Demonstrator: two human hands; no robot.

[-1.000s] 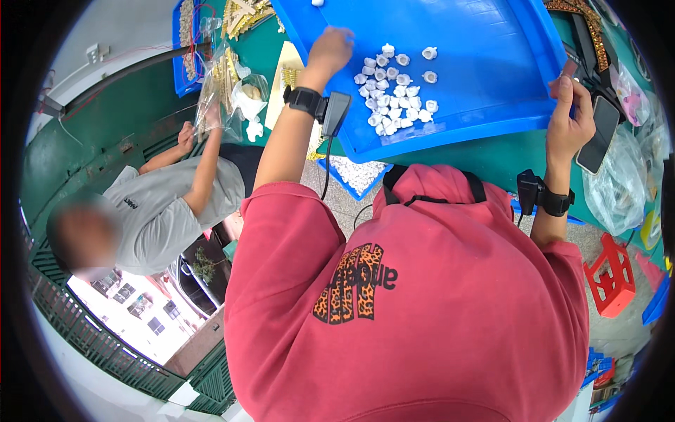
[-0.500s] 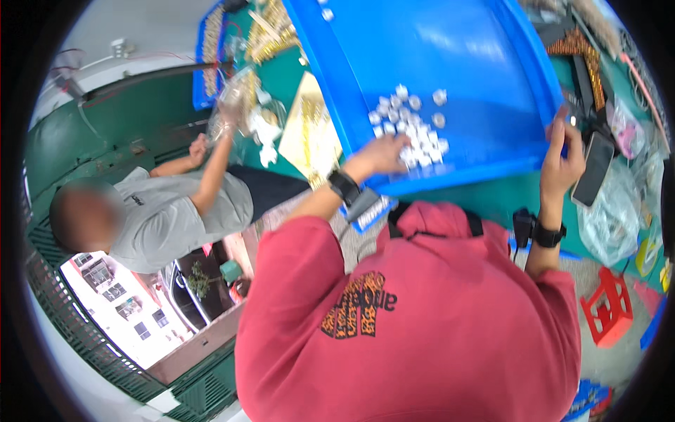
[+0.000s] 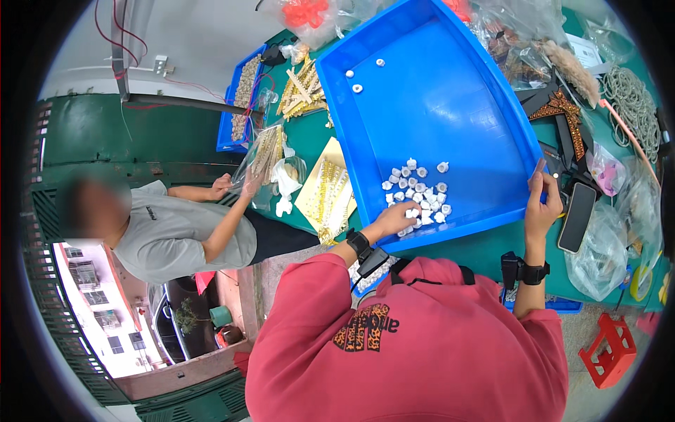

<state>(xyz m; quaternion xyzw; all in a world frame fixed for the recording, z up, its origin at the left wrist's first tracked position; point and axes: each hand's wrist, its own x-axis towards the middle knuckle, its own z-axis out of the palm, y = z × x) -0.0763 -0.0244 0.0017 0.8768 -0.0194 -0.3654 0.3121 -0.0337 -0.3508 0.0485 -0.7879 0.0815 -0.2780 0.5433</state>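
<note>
The left hand's [image 3: 395,221] fingers reached among small white pieces [image 3: 420,188], clustered around and beyond them in a blue tray [image 3: 429,105]; whether they pinched any was hidden. The right hand's [image 3: 543,207] fingers touched the tray's rim, grip unclear, near a phone [image 3: 577,218].

The things were borne by a green table [image 3: 485,247], much of whose middle was covered by 1 large blue tray [image 3: 443,105]. To the left of the tray, 1 pale yellow sheet [image 3: 309,200] was laid out, and 1 crumpled white piece [image 3: 285,179] was set just beside it; farther off, gold strips [image 3: 304,88] were heaped loosely. The right side was crowded: 1 dark phone [image 3: 578,218] was placed near the tray, next to 1 clear plastic bag [image 3: 594,271], while 1 orange-and-black patterned piece [image 3: 566,116] and 1 bundle of grey cord [image 3: 633,105] were left beyond them
</note>
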